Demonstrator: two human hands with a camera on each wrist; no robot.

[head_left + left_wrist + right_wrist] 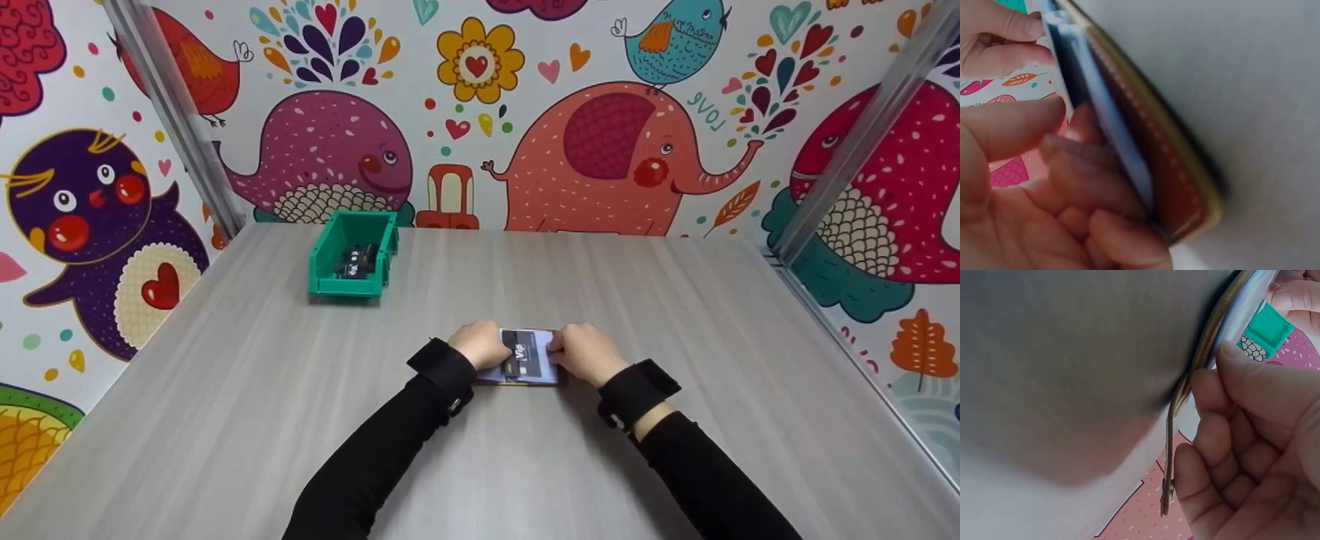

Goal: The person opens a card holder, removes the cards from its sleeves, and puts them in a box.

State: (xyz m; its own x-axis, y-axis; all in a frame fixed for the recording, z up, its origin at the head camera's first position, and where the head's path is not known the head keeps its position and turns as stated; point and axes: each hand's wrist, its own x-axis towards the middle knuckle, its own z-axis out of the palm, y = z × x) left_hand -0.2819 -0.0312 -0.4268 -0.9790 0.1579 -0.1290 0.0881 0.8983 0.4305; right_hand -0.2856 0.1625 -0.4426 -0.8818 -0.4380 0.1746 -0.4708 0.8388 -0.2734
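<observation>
A brown stitched card holder (1140, 135) with clear sleeves lies on the table, spread between both hands. A black card (528, 354) marked "Vip" shows at its middle. My left hand (481, 345) pinches the card's left end between thumb and index finger, its other fingers curled by the holder's edge. With thumb and index finger, my right hand (589, 352) pinches the holder's right edge; a narrow strap (1168, 461) sticks out there beside the lower fingers. Whether the card is inside a sleeve is hidden.
A green bin (346, 287) holding several black card packs (356, 262) stands at the back left of the table (225, 420). Printed wall panels (480, 112) enclose the back and sides.
</observation>
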